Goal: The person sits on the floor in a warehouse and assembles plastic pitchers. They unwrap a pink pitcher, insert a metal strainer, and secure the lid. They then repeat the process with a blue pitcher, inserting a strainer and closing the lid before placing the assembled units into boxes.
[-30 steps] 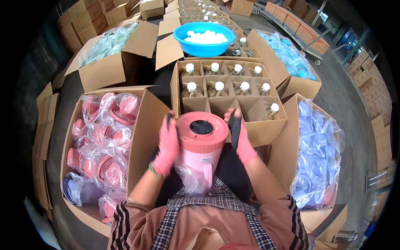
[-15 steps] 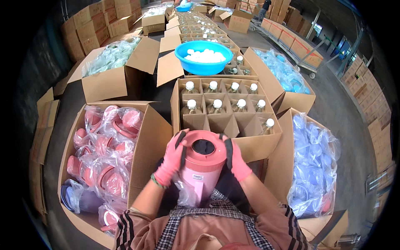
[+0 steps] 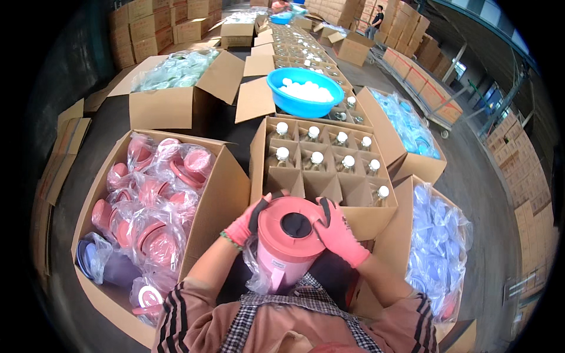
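Note:
In front of my chest is a pink plastic pitcher [image 3: 284, 266] with a darker pink lid [image 3: 273, 238] that has a black round centre. My left hand [image 3: 246, 225] wraps round the left side of the lid. My right hand [image 3: 344, 235] grips its right edge, thumb and fingers at the rim. Both hands wear pink gloves with dark fingertips. The pitcher's handle points toward me, and a clear plastic bag [image 3: 254, 272] hangs crumpled at its left. Just beyond is a divided carton [image 3: 360, 219] of glass bottles with white caps [image 3: 316, 157]; some front compartments hold no bottle.
Left stands a carton [image 3: 226, 194] of bagged pink parts; right, a carton [image 3: 388, 235] of bagged lavender parts. A blue basin [image 3: 303, 108] of white caps rests on bottle cartons beyond. Farther out are cartons of green parts [image 3: 162, 109] and blue parts [image 3: 425, 162], plus a loaded cart [image 3: 421, 88].
The view has shifted a little. My right hand has come farther over the lid's right edge, its fingers now bent at the rim. My left hand keeps its hold.

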A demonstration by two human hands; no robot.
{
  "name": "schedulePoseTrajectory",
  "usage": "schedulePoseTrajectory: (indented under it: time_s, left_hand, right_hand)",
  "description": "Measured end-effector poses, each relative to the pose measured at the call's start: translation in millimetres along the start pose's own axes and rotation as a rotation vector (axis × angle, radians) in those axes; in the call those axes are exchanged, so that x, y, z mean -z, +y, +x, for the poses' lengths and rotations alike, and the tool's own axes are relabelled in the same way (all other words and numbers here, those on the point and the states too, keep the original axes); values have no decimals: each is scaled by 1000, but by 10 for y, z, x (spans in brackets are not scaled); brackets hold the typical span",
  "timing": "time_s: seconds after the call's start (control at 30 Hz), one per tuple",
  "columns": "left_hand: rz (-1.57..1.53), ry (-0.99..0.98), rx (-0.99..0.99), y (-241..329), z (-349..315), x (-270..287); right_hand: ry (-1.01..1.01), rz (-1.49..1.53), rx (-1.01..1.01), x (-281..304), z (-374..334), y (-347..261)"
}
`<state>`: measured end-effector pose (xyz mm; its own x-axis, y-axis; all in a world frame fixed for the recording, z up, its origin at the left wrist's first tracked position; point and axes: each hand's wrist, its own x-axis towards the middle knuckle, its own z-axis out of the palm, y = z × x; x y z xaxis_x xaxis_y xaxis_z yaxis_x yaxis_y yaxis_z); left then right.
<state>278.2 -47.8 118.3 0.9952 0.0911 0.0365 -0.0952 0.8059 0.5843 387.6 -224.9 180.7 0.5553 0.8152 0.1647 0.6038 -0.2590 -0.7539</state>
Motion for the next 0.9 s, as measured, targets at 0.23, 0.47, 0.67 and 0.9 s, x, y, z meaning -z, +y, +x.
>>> schedulePoseTrajectory:
  time_s: [0.23,0.47,0.67,0.9]
  left_hand:
    - [201,-98,-30,-248,-18,183]
    - [160,-32,28,-315,18,250]
    - [-13,58,104,-332,75,473]
    - [-145,102,142,-317,117,354]
  right_hand:
    - [-754,-474,766,405,367,-442]
    - [-715,-733,824,119,388,-250]
    - [-840,-1122,566,-190,510,-239]
    - [-846,-731,410,-244,624,49]
